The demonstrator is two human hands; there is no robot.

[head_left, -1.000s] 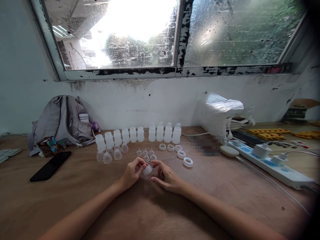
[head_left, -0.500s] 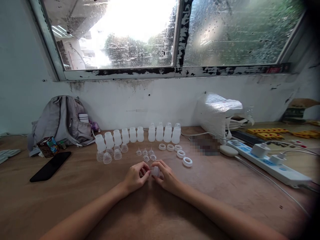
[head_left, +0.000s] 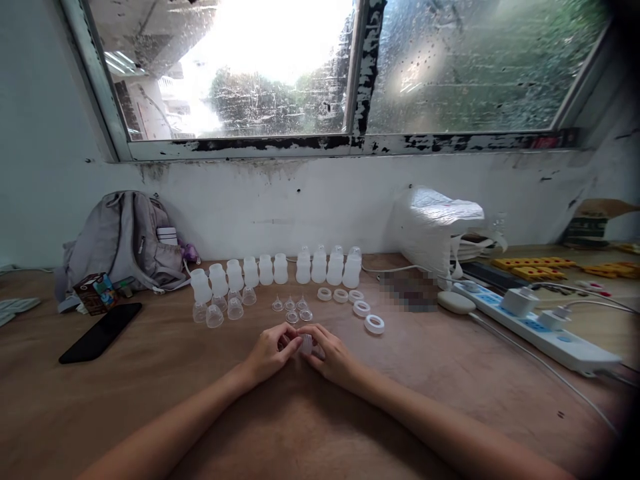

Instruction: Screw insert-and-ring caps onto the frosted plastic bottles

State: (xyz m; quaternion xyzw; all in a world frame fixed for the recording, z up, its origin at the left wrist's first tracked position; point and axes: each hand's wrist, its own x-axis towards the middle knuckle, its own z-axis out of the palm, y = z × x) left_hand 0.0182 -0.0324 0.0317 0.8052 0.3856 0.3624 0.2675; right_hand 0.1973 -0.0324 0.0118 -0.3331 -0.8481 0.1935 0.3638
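Note:
My right hand (head_left: 327, 353) curls around a small translucent bottle collar with a ribbed side (head_left: 307, 344), gripping it between thumb and fingers. My left hand (head_left: 274, 350) is closed in a pinch right against it; what its fingertips hold is hidden. Just beyond the hands lie several clear bottle nipples (head_left: 292, 317). Several white collar rings (head_left: 375, 325) run in a curved line to the right. Clear domed caps (head_left: 215, 317) stand at the left, in front of a row of open baby bottles (head_left: 251, 272). Several capped bottles (head_left: 335, 265) stand right of those.
A black phone (head_left: 100, 333), a small box (head_left: 97, 293) and a grey backpack (head_left: 133, 243) are at the left. On the right are a power strip (head_left: 537, 327) with plugs, a white round-edged device (head_left: 456, 303) with a cable, and a white bag (head_left: 427, 233) by the wall.
My right hand has shifted slightly left with the collar, and its fingertips now meet my left hand's. The bottles, caps, nipples and loose rings stay where they were.

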